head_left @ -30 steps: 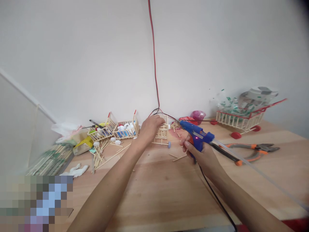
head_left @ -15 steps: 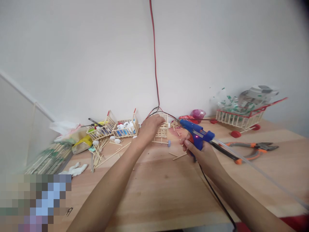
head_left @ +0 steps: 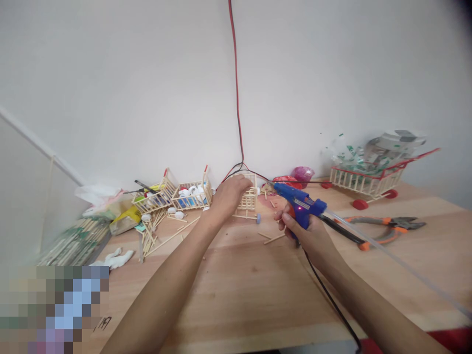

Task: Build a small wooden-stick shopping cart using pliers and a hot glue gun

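Note:
My right hand (head_left: 303, 228) is wrapped round the handle of a blue hot glue gun (head_left: 300, 204), whose small red light is lit. A clear glue stick (head_left: 361, 237) trails from the gun's back end, and its nozzle points left and away from me. My left hand (head_left: 232, 194) closes on the upper part of a small shopping cart made of wooden sticks (head_left: 248, 201); its fingertips are partly hidden. That cart stands on the table with a bluish wheel (head_left: 258, 218) at its lower right. The nozzle is to the right of the cart, apart from it.
Two filled stick carts (head_left: 191, 196) and loose sticks (head_left: 149, 238) lie left. Orange-and-grey pliers (head_left: 391, 228) and a red-trimmed cart (head_left: 368, 182) are at right. A purple bowl (head_left: 303, 174) stands by the wall. The black cord (head_left: 332, 300) crosses the table's front edge.

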The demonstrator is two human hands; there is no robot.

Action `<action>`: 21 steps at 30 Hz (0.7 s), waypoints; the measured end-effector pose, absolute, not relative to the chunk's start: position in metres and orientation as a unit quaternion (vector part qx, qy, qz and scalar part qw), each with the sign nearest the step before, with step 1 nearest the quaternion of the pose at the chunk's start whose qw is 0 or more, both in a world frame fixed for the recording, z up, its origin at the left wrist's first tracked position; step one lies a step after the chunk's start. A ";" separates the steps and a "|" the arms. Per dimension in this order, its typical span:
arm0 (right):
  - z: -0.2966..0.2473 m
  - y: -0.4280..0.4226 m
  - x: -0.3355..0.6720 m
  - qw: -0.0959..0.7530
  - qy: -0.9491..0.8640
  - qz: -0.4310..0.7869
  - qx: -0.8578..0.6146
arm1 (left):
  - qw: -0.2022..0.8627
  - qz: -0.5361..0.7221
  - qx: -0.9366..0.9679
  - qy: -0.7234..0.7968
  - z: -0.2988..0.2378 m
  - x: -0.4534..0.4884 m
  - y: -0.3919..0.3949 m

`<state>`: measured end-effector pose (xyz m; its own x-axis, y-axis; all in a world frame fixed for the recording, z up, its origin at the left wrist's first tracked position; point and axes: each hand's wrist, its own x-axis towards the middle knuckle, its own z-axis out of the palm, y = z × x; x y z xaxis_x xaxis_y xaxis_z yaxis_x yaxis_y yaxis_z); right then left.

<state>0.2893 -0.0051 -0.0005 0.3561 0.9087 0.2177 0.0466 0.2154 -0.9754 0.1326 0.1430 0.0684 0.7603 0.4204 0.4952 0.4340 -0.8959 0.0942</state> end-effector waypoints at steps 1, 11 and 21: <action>0.000 -0.005 0.289 0.628 -0.458 0.336 -0.532 | 0.010 -0.266 -0.937 -0.226 0.069 0.133 0.142; 0.000 -0.009 0.290 0.597 -0.491 0.339 -0.536 | -0.349 -0.378 -0.791 -0.332 0.057 0.119 0.092; 0.001 -0.015 0.285 0.572 -0.525 0.352 -0.522 | -0.686 -0.389 -0.529 -0.313 0.031 0.111 0.083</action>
<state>0.2849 -0.0145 0.0010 0.2003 0.9516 0.2333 0.1445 0.2068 -0.9677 0.1110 0.0826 0.0314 0.5010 0.8652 -0.0180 -0.2034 0.1379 0.9693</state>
